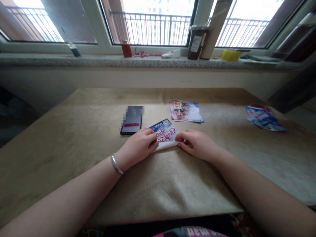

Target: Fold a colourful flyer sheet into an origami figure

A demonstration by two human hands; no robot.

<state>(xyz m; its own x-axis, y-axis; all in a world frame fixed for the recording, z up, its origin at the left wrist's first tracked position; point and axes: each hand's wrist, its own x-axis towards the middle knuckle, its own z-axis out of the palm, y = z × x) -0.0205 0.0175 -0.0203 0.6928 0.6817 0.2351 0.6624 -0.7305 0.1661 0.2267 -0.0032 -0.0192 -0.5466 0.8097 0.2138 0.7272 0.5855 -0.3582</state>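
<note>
A blue printed flyer [164,130] with pink and white lettering and a QR code lies on the table in front of me. Its near edge curls up and shows a white underside. My left hand [140,144], with a silver bangle at the wrist, has its fingers curled on the flyer's left end. At the right end, my right hand [195,143] pinches the near corner between thumb and fingers. A phone [132,120] lies just beyond my left hand. Past the flyer rests a small stack of similar flyers [187,111].
More blue flyers [265,118] lie in a folded or overlapping pile at the right of the table [74,131]. On the stone windowsill [98,61] stand a red container [126,49], a dark lidded jar [197,42], a cardboard tube [216,29] and a yellow item [231,55].
</note>
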